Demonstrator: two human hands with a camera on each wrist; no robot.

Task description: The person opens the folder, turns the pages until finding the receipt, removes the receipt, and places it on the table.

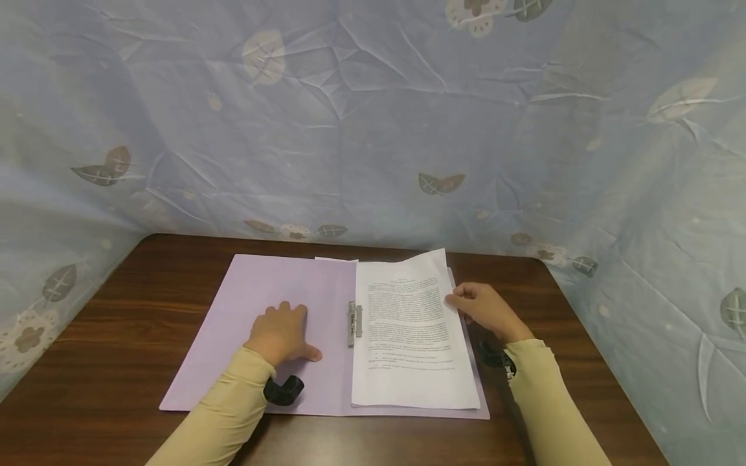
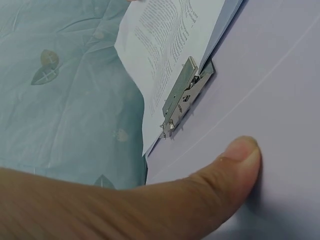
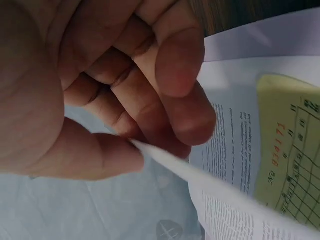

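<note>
A light purple folder [image 1: 233, 362] lies spread open, with a metal clip [image 1: 352, 323] along its spine. Printed paper [image 1: 408, 382] lies on its right side, the upper right part of the top sheet lifted. My right hand [image 1: 486, 310] pinches that sheet's right edge between thumb and fingers. Under the raised sheet, the right wrist view reveals a yellow slip [image 3: 280, 135] with red digits and a grid, lying on another printed page [image 3: 227, 145]. My left hand [image 1: 282, 336] rests with spread fingers on the left cover. Its thumb [image 2: 240, 165] points toward the clip [image 2: 185, 95].
The folder lies on a dark brown wooden table [image 1: 99, 336]. Pale blue patterned cloth [image 1: 373, 129] hangs behind the table and along both sides. A white paper corner [image 1: 335, 259] sticks out past the folder's top edge near the spine.
</note>
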